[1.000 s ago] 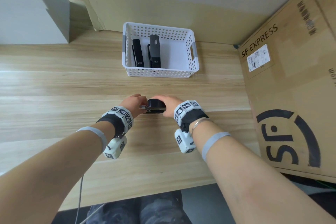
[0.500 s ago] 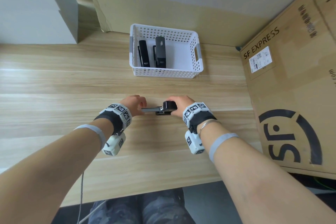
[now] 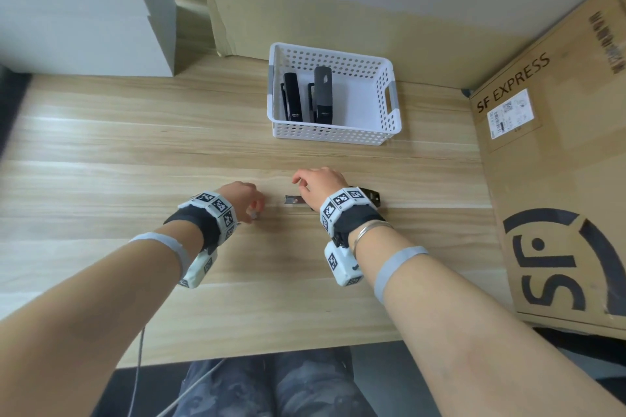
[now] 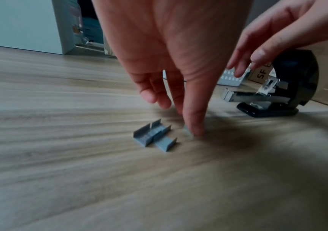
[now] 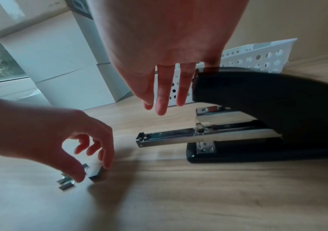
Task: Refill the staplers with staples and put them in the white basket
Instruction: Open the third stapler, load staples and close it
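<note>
A black stapler (image 5: 258, 100) stands on the wooden table, its lid swung up and its metal staple tray (image 5: 169, 137) pulled out to the left. My right hand (image 5: 163, 106) hovers just above the tray with straight fingers and holds nothing. Left of the stapler, several short staple strips (image 4: 153, 136) lie loose on the table. My left hand (image 4: 187, 125) reaches down onto them with curled fingers; thumb and forefinger pinch one staple strip (image 5: 95, 173) against the table. The white basket (image 3: 389, 101) stands behind, with two black staplers (image 3: 293, 95) upright in its left half.
A big SF Express cardboard box (image 3: 559, 162) walls off the table's right side. White boxes (image 3: 84, 10) stand at the back left. The table's front edge (image 3: 271, 352) is close to my body, and a thin cable hangs there on the left.
Both hands held the stapler and the left pulled its tray out. Now the left hand has moved left onto the staples, and the right hand has lifted off the stapler.
</note>
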